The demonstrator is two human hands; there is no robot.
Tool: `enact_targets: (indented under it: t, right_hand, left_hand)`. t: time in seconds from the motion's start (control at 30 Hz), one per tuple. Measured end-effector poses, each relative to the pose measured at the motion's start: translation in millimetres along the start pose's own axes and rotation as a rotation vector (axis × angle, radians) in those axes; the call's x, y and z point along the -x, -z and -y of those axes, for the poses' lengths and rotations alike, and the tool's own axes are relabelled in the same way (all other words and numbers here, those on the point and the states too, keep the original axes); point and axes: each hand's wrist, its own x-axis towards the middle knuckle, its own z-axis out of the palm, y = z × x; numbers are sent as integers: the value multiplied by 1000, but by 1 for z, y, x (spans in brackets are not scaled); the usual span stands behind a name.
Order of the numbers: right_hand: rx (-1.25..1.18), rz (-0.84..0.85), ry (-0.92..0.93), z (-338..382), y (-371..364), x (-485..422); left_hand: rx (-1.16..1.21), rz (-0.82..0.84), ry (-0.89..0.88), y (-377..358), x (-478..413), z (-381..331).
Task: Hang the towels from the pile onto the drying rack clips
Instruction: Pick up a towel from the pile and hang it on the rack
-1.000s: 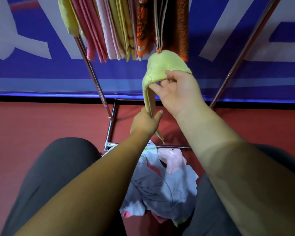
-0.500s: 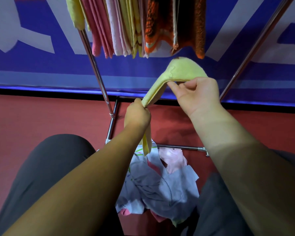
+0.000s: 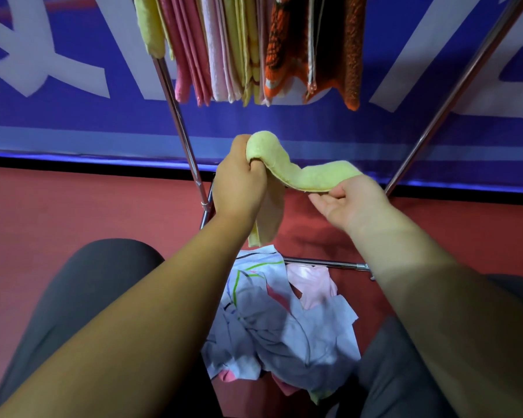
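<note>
A small yellow towel (image 3: 302, 173) stretches between both hands in front of me. My left hand (image 3: 239, 188) is fisted around its left end, and a loose tail hangs down below that fist. My right hand (image 3: 354, 203) pinches the towel's right edge between thumb and fingers. The pile of towels (image 3: 284, 324), mostly pale blue-white with pink and green bits, lies on the red floor between my knees. Above, several hung towels (image 3: 248, 49) in yellow, pink, orange and brown dangle from the drying rack; the clips are out of view.
The rack's chrome legs slant down on the left (image 3: 178, 122) and right (image 3: 447, 98), joined by a low crossbar (image 3: 323, 262). A blue banner with white lettering (image 3: 73, 101) stands behind. My dark-trousered knees (image 3: 82, 297) flank the pile.
My left hand rose and took the towel's upper left end. My right hand slid along the edge toward the right, so the towel went from a hanging fold to a horizontal stretch.
</note>
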Motion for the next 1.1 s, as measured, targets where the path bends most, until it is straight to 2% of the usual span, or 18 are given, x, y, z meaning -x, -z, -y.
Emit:
enact_targets:
  t: [0.13,0.23,0.33,0.4,0.47,0.63,0.8,0.97,1.1]
  right_hand:
    - [171,-4,-168,-13,2,-3]
    - [586,73,-168,-25,-2,3]
    - [1236,36,87,-35,-7,5]
    - [1492,-64,288,-36,-6,1]
    - [1513,-50,425,-36,-5,0]
    - [1504,74,638,-43,-6,-3]
    - [1478,29,806,-50,-7,-1]
    - [1492,-36,790,-45,-4,11]
    - [1389,-31,764,-35,1,34]
  left_hand:
    - [16,43,-56,-3,2,-9]
    - [-38,117,-119,-5,5,-15]
    - [-93,178,-158,-6,7,-18]
    - [-120,188,-180,-6,7,-21]
    - [-138,190,-191,-5,5,-23]
    - [-161,181,-193,1,2,-27]
    - [-157,158,-199,14,1,-30]
    - [-214,134,-211,35,6,-32]
    - [-269,100,-189,52,11,-37]
